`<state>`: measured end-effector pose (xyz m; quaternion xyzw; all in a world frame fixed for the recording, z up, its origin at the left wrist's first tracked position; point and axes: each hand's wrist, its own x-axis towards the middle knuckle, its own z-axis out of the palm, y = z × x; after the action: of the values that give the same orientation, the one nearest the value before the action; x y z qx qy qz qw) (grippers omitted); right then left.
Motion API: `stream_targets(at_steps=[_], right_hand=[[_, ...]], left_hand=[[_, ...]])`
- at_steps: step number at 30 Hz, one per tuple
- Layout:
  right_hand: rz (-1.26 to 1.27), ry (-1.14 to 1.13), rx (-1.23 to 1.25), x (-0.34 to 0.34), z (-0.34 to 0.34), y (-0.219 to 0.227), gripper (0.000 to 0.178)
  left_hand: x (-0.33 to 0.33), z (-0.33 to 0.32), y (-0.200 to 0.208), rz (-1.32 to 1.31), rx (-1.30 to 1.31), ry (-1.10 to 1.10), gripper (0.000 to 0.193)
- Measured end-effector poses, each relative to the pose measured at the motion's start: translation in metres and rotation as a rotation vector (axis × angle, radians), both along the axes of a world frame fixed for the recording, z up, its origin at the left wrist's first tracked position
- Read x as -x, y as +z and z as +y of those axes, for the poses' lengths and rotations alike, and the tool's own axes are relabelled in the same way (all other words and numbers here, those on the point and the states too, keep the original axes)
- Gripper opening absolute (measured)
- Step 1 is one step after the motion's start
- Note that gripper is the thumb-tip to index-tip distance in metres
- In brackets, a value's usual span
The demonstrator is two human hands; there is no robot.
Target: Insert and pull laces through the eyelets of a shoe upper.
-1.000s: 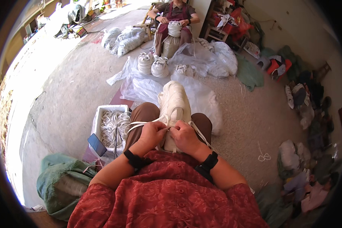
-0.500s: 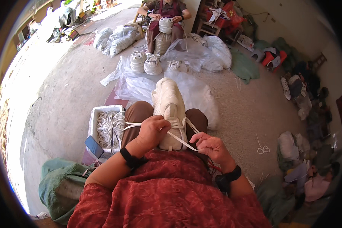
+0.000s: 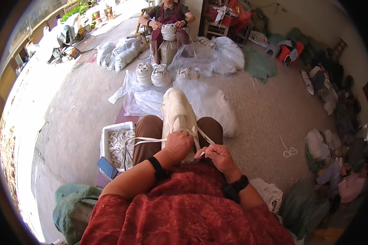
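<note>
An off-white lace-up shoe [image 3: 175, 102] rests between my knees, its toe pointing away from me. Over its lacing, my left hand [image 3: 180, 145] is closed, with fingers curled on the lace by the tongue; the fingertips are partly hidden. Just right of the shoe's heel end, my right hand [image 3: 220, 157] pinches the flat shoelace, of which little shows at the fingertips. One loose stretch of white shoelace [image 3: 149, 140] runs out to the left over my thigh. Another short stretch slants from the eyelets toward my right hand.
A white foam box [image 3: 105, 141] of laces stands left of my knee, a phone [image 3: 107, 167] on its near edge. Ahead lie plastic bags [image 3: 210, 102] and several laced shoes [image 3: 160, 76]. Beyond them a seated co-worker [image 3: 167, 20] handles a shoe. Sacks and cloth line the right.
My left hand has moved right and closer over the lacing. My right hand has moved slightly left toward the shoe, and the lace stretched between the hands is now mostly out of sight.
</note>
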<state>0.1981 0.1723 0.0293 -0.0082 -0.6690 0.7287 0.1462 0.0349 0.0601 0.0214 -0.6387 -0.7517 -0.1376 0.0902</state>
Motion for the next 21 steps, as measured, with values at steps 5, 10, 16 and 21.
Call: stream_targets(at_steps=[5, 10, 16, 21], right_hand=[[-0.061, -0.252, 0.243, -0.004, 0.027, -0.03, 0.018], [0.13, -1.062, 0.399, -0.126, 0.154, -0.083, 0.023], [-0.527, -0.916, 0.305, -0.253, 0.205, -0.13, 0.011], [-0.518, -0.458, -0.257, -0.084, 0.127, -0.081, 0.008]], left_hand=[[-0.008, -0.014, 0.035, 0.06, 0.181, -0.011, 0.008], [0.044, -0.131, 0.051, 0.007, 0.182, 0.458, 0.01], [0.12, -0.374, -0.03, -0.002, 0.478, 1.448, 0.017], [0.112, -0.287, -0.067, -0.262, 0.415, 1.163, 0.015]])
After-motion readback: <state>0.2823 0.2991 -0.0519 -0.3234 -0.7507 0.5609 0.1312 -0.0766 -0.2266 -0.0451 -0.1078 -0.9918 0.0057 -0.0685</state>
